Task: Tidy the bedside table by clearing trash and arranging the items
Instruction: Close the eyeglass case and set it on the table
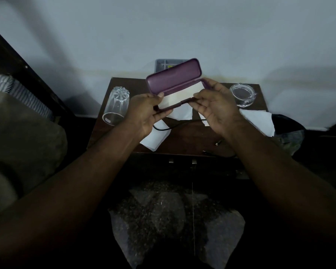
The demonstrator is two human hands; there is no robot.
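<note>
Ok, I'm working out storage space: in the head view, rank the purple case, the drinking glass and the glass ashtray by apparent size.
1. purple case, open and raised nearer the camera, which inflates it.
2. drinking glass, lying on its side.
3. glass ashtray, somewhat smaller than the glass.

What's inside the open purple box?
Only a pale sheet, cloth or lining, shows inside the purple case. No glasses show. The left hand and right hand cover its ends.
</note>
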